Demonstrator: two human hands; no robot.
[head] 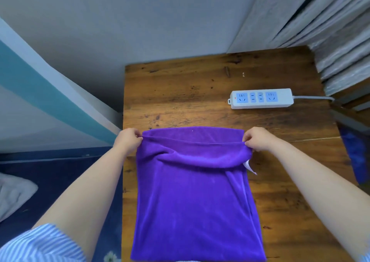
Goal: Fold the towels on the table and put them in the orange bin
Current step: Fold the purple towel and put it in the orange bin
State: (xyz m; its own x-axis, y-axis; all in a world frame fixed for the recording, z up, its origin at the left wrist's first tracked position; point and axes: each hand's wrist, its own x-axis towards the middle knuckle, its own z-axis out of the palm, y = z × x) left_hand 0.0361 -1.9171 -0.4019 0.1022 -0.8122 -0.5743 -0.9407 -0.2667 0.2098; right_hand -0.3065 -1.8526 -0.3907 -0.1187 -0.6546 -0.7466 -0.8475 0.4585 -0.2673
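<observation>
Arms outstretched at frame centre, our left hand (128, 139) and right hand (258, 138) each keep a pinching grip on the purple towel (196, 191) on the worktop (180, 93).

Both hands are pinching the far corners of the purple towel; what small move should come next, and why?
Probably lower the pinched edge flat. The left hand and right hand hold the purple towel at its far corners, and a loose roll of cloth sags just below that edge on the wooden table.
</observation>
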